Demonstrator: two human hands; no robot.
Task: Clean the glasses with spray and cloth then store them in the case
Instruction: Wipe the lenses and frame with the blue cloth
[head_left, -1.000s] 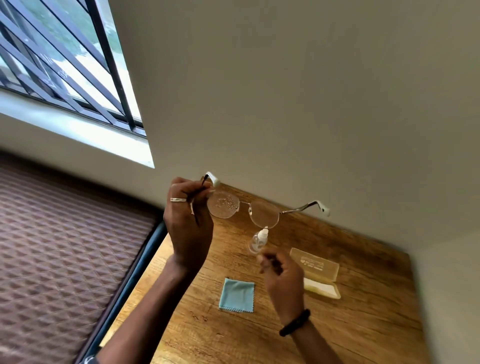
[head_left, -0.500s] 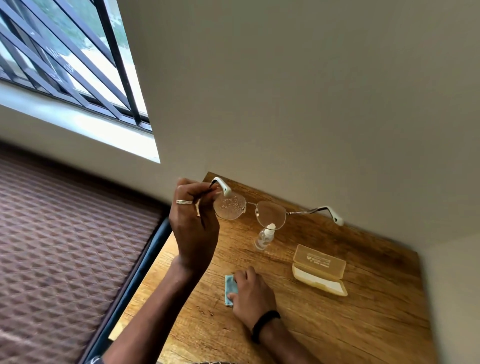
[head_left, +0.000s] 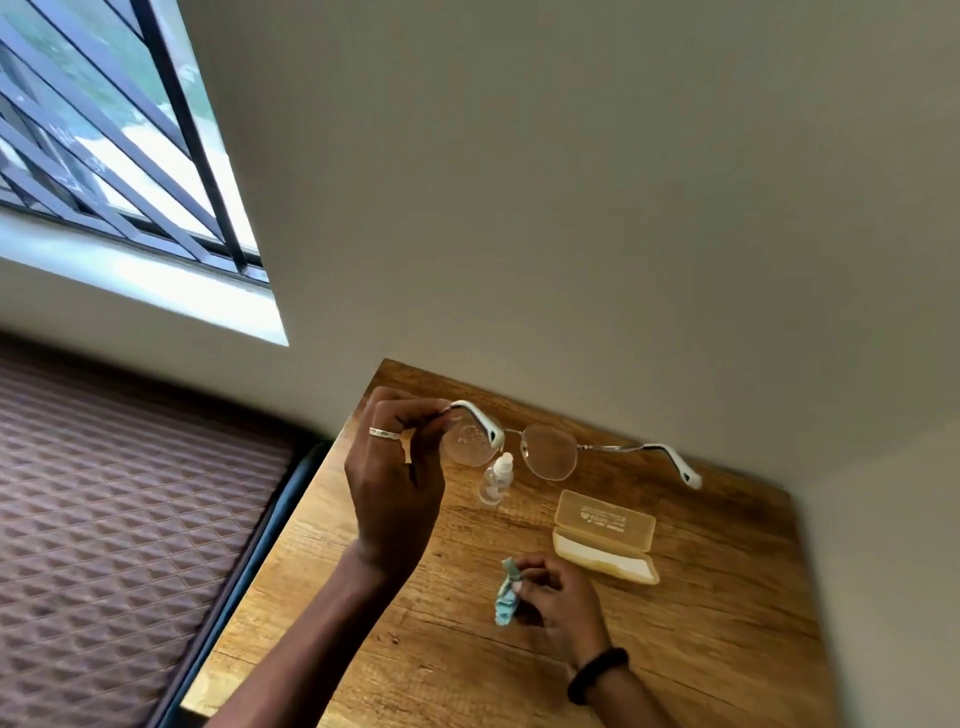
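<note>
My left hand (head_left: 397, 483) holds thin metal-framed glasses (head_left: 548, 449) up over the wooden table (head_left: 727, 649) by their left side; droplets speckle the left lens. The temples end in white tips and stand unfolded. A small clear spray bottle (head_left: 496, 480) with a white top stands upright on the table just below the lenses. My right hand (head_left: 558, 603) pinches a bunched light-blue cloth (head_left: 506, 597) lifted a little off the table. The open tan glasses case (head_left: 605, 538) lies to the right of the bottle.
The table sits in a corner against beige walls. A barred window (head_left: 104, 156) is at the upper left. A brown quilted surface (head_left: 119, 545) lies left of the table, past a dark edge strip.
My right hand left the spray bottle standing on the table, reached to the flat blue cloth, and has now gathered and lifted it. The glasses stay held up in my left hand.
</note>
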